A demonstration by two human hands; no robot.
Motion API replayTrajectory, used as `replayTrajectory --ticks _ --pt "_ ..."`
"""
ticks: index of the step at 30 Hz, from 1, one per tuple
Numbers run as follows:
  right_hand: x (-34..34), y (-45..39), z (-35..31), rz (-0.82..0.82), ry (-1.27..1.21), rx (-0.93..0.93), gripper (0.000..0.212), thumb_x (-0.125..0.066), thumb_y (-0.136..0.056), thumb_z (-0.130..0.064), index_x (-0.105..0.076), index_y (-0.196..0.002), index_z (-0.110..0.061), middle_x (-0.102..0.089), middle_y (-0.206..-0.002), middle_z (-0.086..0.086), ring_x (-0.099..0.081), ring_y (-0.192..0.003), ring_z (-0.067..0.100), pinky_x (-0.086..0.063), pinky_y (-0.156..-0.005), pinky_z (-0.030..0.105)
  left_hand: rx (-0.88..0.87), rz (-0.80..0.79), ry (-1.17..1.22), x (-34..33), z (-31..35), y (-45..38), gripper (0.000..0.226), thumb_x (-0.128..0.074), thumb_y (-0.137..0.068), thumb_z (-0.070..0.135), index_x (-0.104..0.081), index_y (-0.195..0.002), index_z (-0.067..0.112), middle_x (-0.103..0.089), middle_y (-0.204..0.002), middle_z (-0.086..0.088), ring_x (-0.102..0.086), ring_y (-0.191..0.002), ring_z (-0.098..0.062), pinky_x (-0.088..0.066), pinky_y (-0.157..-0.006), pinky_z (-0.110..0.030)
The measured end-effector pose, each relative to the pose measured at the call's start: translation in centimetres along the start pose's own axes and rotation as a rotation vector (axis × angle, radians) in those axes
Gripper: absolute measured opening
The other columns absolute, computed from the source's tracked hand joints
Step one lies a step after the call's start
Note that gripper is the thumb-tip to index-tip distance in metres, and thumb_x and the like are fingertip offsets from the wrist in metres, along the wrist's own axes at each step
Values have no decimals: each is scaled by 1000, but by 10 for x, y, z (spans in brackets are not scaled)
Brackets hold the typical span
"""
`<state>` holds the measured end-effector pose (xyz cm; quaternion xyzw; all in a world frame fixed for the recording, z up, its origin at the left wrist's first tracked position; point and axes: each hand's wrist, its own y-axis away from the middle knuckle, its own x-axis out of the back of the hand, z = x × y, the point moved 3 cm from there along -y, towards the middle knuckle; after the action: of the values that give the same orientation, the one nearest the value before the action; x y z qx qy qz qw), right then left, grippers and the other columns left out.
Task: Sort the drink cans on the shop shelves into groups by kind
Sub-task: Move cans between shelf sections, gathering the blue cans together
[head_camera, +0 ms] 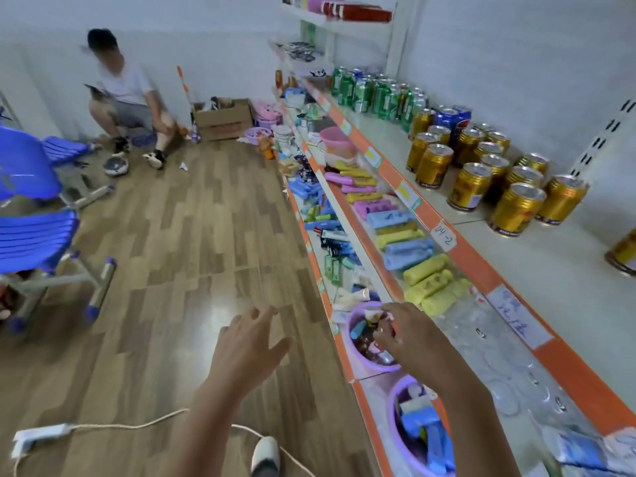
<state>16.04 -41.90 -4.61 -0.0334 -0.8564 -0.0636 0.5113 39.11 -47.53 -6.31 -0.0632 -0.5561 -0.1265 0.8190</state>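
Observation:
On the upper white shelf (550, 277) stand several gold cans (516, 208) in a cluster at the near right. Behind them are a few blue cans (446, 118), then several green cans (364, 92) at the far end. One more gold can (624, 253) shows at the right edge. My left hand (247, 342) hangs over the wooden floor with fingers spread and holds nothing. My right hand (409, 332) hovers over a purple tub (358, 356) on a lower shelf, fingers apart, with nothing in it. Both hands are well below and in front of the cans.
Lower shelves hold rolled yellow, blue and pink bags (406, 235), tubes, and a second purple tub (399, 428). A person (124, 98) squats at the back left beside a cardboard box (223, 120). Blue chairs (31, 201) stand left. A power strip (38, 435) and cord lie on the floor.

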Motion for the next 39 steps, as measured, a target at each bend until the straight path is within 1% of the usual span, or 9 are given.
replayTrajectory --ticks 5,8,13,21,24,29,33,36,39 --pt "1 -75 -3 18 19 -101 44 -53 -93 -29 -42 -134 -18 -43 -134 3 -44 -121 18 -36 -96 26 -88 -5 55 13 -8 -101 53 -51 -90 49 -39 -136 26 -49 -129 1 -47 -120 -18 -39 -93 -31" --pt "7 -126 -17 47 25 -108 45 -50 -95 -32 -38 -136 -19 -40 -138 1 -36 -129 16 -30 -98 23 -141 12 55 31 -17 -163 50 -52 -88 50 -43 -131 25 -51 -123 1 -50 -115 -19 -39 -89 -31" --pt "2 -195 -36 75 -6 -165 46 -52 -93 -32 -40 -135 -19 -44 -133 2 -45 -120 20 -38 -96 29 -199 4 44 48 -38 -244 51 -51 -89 50 -42 -133 27 -51 -124 2 -51 -116 -18 -39 -87 -31" --pt "-4 -273 -32 2 -10 -257 47 -48 -95 -34 -34 -139 -21 -40 -137 -1 -40 -124 17 -35 -96 25 -256 -101 25 22 -57 -331 55 -50 -89 52 -40 -136 25 -53 -126 1 -49 -119 -17 -40 -91 -31" --pt "-1 -309 -21 -1 -39 -263 48 -47 -96 -33 -33 -140 -21 -36 -140 -1 -37 -128 17 -34 -97 26 -261 -93 39 17 -50 -371 54 -51 -89 51 -41 -135 26 -52 -128 1 -48 -120 -18 -39 -92 -32" --pt "11 -391 10 9 -25 -244 49 -49 -95 -33 -35 -139 -17 -41 -138 4 -40 -126 20 -34 -99 27 -261 -61 14 19 -31 -453 52 -52 -89 50 -42 -135 27 -51 -129 2 -48 -119 -18 -38 -92 -31" --pt "52 -459 23 64 -25 -211 50 -48 -95 -34 -35 -139 -16 -40 -141 4 -39 -128 20 -33 -99 26 -277 -6 -20 45 -6 -529 53 -54 -87 50 -44 -133 26 -53 -123 0 -51 -116 -20 -42 -91 -34" --pt "93 -507 27 152 -19 -152 47 -48 -95 -31 -37 -138 -18 -41 -138 3 -41 -124 22 -36 -101 31 -297 86 33 66 22 -584 50 -60 -85 43 -50 -129 21 -57 -119 -5 -55 -111 -27 -44 -89 -40" --pt "130 -546 37 217 23 -126 47 -49 -94 -31 -36 -137 -17 -42 -136 5 -41 -122 24 -37 -100 36 -334 100 44 75 55 -622 47 -60 -86 41 -49 -128 22 -54 -120 -4 -57 -104 -25 -45 -83 -37"
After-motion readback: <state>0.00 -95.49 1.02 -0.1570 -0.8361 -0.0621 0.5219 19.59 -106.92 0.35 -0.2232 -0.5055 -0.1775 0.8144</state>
